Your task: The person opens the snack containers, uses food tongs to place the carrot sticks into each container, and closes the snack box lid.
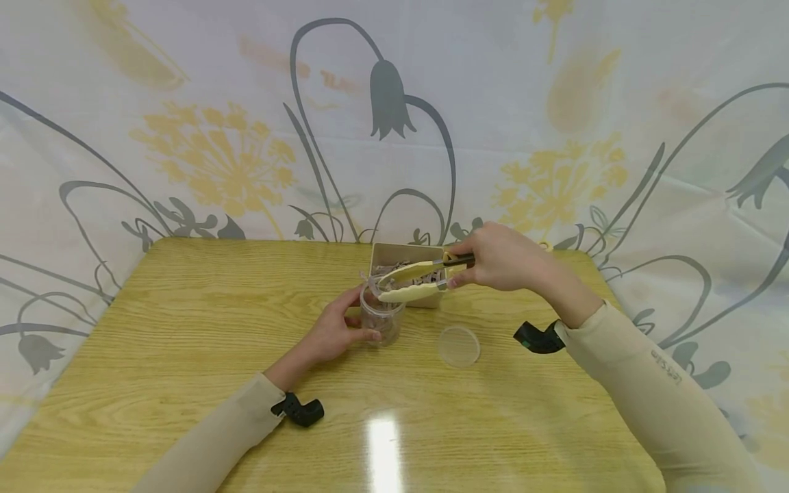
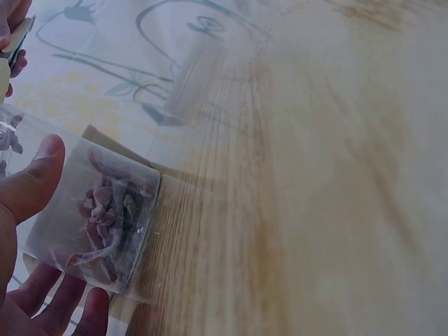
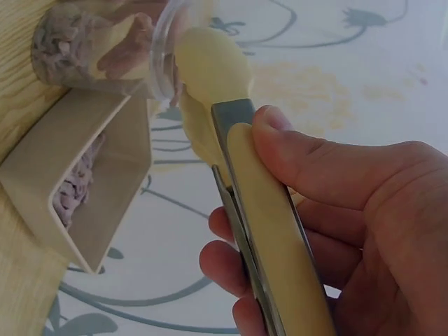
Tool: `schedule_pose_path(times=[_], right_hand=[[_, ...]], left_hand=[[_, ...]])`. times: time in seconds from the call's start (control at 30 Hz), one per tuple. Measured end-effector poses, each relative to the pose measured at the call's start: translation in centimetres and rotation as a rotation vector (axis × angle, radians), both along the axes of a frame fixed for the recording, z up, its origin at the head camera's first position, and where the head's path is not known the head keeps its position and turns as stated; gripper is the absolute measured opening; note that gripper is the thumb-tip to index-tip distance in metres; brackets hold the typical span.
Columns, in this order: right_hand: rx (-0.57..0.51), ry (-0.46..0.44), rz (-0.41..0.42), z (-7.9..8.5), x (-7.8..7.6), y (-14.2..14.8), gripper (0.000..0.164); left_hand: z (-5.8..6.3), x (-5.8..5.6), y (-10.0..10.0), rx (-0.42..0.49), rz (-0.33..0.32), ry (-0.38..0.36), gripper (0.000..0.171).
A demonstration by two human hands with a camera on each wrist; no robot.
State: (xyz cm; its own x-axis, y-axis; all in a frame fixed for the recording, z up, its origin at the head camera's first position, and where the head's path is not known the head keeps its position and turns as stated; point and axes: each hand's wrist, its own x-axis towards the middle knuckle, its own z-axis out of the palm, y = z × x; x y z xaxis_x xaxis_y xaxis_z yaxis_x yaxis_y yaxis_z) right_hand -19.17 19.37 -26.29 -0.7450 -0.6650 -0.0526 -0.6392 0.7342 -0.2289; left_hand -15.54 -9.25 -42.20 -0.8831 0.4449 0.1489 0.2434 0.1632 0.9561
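Note:
My left hand [image 1: 329,335] grips a clear round jar [image 1: 387,327] from its left side, thumb and fingers spread around the wall. Greyish-purple dried strips [image 2: 105,217] lie at the bottom of the jar. Pale yellow tongs [image 1: 409,293] with metal sections are held by my right hand [image 1: 508,257], the thumb on one arm and the fingers around the other. The tongs' heads [image 3: 213,66] are at the jar's open mouth, slightly apart in the head view. Just behind the jar stands a beige rectangular box [image 1: 385,253] with more of these strips [image 3: 77,185] inside.
A translucent round lid [image 1: 459,347] lies flat on the wood-grain table [image 1: 246,294], to the right of the jar. Behind the table hangs a floral-patterned cloth [image 1: 345,137]. A black wrist device [image 1: 302,411] sticks out from the left sleeve, another [image 1: 538,337] from the right.

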Motion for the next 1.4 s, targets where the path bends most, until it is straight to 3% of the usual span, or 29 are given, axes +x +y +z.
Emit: schedule_pose_path(times=[0.17, 0.4, 0.5, 0.63, 0.73, 0.93, 1.13, 1.4], right_hand=[[0.038, -0.013, -0.037, 0.4, 0.1, -0.3, 0.052], [0.009, -0.020, -0.034, 0.1, 0.0, 0.0, 0.052], [-0.011, -0.024, -0.029, -0.2, -0.1, 0.2, 0.045], [-0.038, -0.033, -0.047, -0.6, -0.3, 0.5, 0.028], [-0.056, -0.034, -0.064, -0.8, -0.4, 0.8, 0.027], [-0.101, -0.040, -0.103, -1.1, -0.7, 1.7, 0.036], [-0.128, -0.038, -0.188, -1.3, -1.0, 2.4, 0.063], [-0.193, -0.068, -0.225, -2.4, -2.0, 2.8, 0.071]], left_hand=[[0.0, -0.1, 0.0, -0.018, 0.001, 0.020, 0.084], [-3.0, -1.7, -0.2, -0.029, 0.000, 0.038, 0.091], [-3.4, -1.9, -0.2, -0.031, 0.005, 0.040, 0.093], [-3.3, -1.9, -0.2, -0.030, 0.007, 0.037, 0.091], [-3.2, -1.9, -0.2, -0.025, 0.008, 0.028, 0.089], [-3.2, -1.9, -0.3, -0.017, 0.014, 0.019, 0.088], [-3.5, -1.9, -0.2, -0.005, -0.017, 0.044, 0.089], [-2.8, -1.7, -0.5, -0.091, 0.003, 0.076, 0.092]])
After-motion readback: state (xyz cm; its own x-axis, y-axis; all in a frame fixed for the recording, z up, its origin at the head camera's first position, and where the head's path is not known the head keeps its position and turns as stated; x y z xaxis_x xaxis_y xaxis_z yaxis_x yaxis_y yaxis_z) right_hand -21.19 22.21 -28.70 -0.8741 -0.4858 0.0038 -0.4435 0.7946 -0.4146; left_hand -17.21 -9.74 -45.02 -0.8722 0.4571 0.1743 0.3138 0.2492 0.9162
